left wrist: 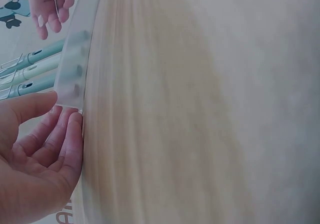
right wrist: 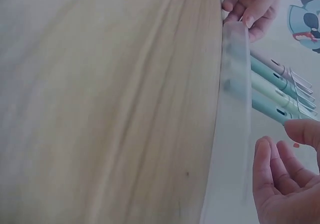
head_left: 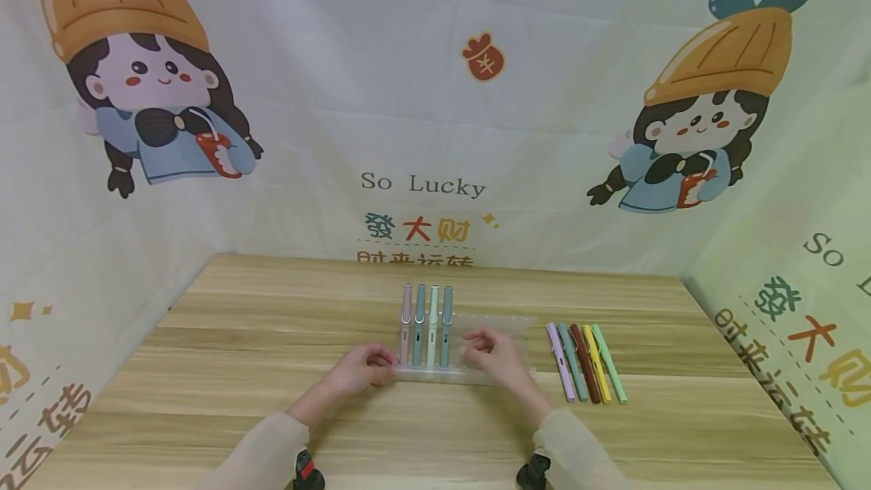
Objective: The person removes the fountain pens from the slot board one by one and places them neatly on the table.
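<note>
At the left end of the clear holder (head_left: 435, 376), my left hand (head_left: 362, 369) pinches its corner. My right hand (head_left: 497, 355) is just right of the four slotted pens (head_left: 432, 325), fingers loosely bent, thumb apart, holding nothing. Wrist views show pen ends through the frosted strip (right wrist: 231, 139); only the head view shows five loose pens (head_left: 586, 364) at right. Wood-grain tabletop (head_left: 272, 324); pale printed cloth (head_left: 340, 97) behind.

Clear holder (head_left: 445, 375) | four pastel pens (head_left: 432, 327) — upright in left half | five pens (head_left: 586, 365) — lying right of it
</note>
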Available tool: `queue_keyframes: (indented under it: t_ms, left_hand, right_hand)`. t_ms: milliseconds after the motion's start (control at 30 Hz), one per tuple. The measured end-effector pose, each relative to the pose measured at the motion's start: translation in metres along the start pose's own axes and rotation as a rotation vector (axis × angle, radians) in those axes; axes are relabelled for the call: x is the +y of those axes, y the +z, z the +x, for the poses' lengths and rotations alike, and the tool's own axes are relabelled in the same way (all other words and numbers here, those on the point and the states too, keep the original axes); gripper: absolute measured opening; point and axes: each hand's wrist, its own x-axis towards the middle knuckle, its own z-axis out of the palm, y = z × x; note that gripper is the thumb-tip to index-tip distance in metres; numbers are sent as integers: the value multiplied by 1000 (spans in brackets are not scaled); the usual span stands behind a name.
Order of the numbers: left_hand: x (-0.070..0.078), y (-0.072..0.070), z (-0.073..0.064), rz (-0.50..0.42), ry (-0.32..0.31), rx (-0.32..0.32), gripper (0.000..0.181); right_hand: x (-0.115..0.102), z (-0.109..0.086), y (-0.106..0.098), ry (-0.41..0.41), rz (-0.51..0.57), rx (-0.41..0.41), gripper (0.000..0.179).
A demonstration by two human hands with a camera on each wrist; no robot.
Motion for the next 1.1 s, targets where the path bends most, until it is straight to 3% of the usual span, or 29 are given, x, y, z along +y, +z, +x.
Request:
queue_keyframes:
  t_ms: [633,1100]
  left_hand:
    - [-2,0,2,3,3,-5,15]
    - [-3,0,2,10,30,-8,15]
  right_hand:
    - [-1,11,21,19,137,20,29]
    - [-3,14,27,30,104,15,29]
